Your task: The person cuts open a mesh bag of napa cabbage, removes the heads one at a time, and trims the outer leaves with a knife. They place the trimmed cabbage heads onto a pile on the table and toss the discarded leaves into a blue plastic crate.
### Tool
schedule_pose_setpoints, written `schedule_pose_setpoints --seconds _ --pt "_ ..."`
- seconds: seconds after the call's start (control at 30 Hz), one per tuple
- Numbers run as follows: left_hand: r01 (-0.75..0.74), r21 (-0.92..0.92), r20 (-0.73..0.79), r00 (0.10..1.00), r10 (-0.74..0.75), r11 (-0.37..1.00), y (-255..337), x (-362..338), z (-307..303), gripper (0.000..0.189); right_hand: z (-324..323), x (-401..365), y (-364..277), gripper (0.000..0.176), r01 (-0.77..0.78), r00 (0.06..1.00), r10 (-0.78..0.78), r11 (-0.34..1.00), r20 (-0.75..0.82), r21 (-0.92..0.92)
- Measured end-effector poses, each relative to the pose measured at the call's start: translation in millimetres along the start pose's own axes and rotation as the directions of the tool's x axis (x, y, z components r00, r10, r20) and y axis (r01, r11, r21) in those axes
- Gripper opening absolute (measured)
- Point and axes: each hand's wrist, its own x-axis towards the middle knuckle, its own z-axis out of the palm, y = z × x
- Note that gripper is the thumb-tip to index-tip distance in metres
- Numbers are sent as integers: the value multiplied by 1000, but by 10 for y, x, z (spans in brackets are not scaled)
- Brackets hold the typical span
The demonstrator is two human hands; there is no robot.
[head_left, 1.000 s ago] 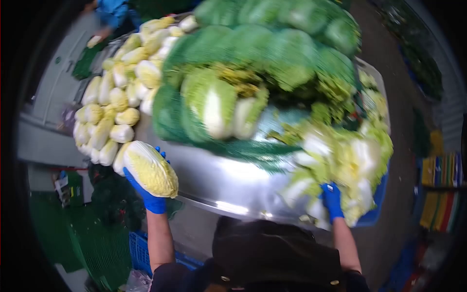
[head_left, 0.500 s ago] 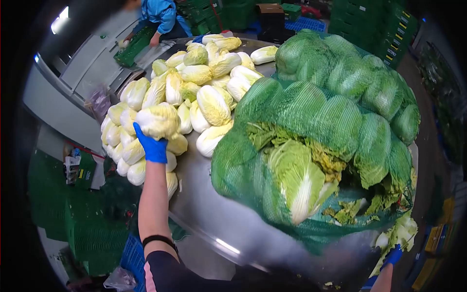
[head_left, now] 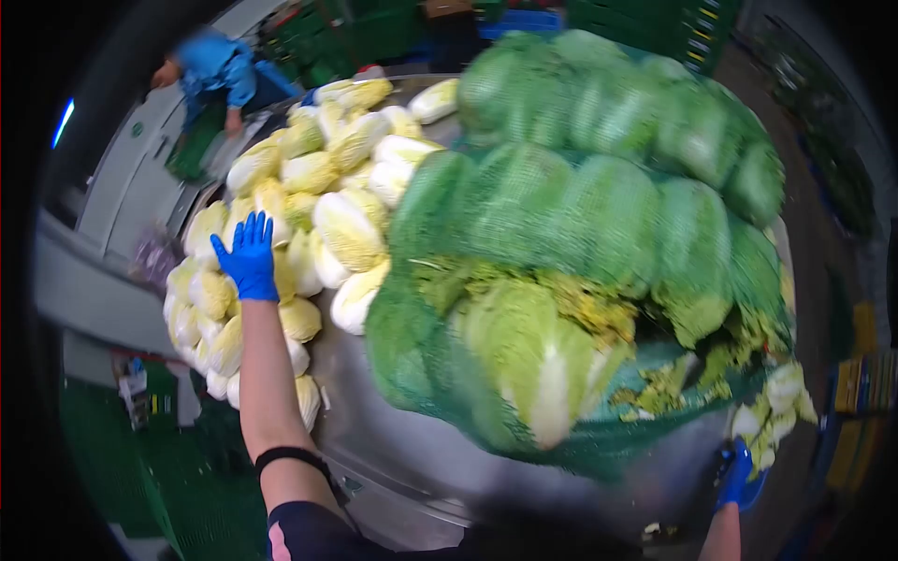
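My left hand [head_left: 250,262], in a blue glove, is open with fingers spread, lying over the heap of trimmed napa cabbages [head_left: 348,232] on the left. My right hand [head_left: 739,475], also gloved in blue, is at the lower right edge of the table. Its fingers look curled around something dark that I cannot make out. Loose pale green cabbage leaves [head_left: 773,411] are just above and beside it. Between the hands, an untrimmed napa cabbage [head_left: 535,360] lies at the torn opening of a green net sack [head_left: 585,220] full of cabbages.
The metal table [head_left: 374,397] has a rounded front edge near my body. A second filled net sack [head_left: 617,103] lies behind the first. A person in a blue jacket [head_left: 215,70] works at the far left. Green crates [head_left: 645,33] stand at the back.
My left hand has let go of a trimmed cabbage, which now rests on the heap, and its fingers have spread. The leaves by my right hand have shifted upward from its fingers. The view has turned.
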Motion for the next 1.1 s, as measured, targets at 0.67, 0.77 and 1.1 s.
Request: schedule_pose_setpoints --seconds 0.67,0.77,1.1 --pt "-374 821 565 411 -716 432 -3609 -4359 2261 61 1083 -284 -1287 29 322 820 -546 689 174 649" --pt "-572 711 695 485 -530 409 -4024 -4534 2614 64 1160 131 -1532 40 201 889 -376 833 261 516" --pt "-523 833 376 777 -504 -184 -4448 -5012 3169 74 1072 634 -2078 48 -97 795 -181 904 579 416"
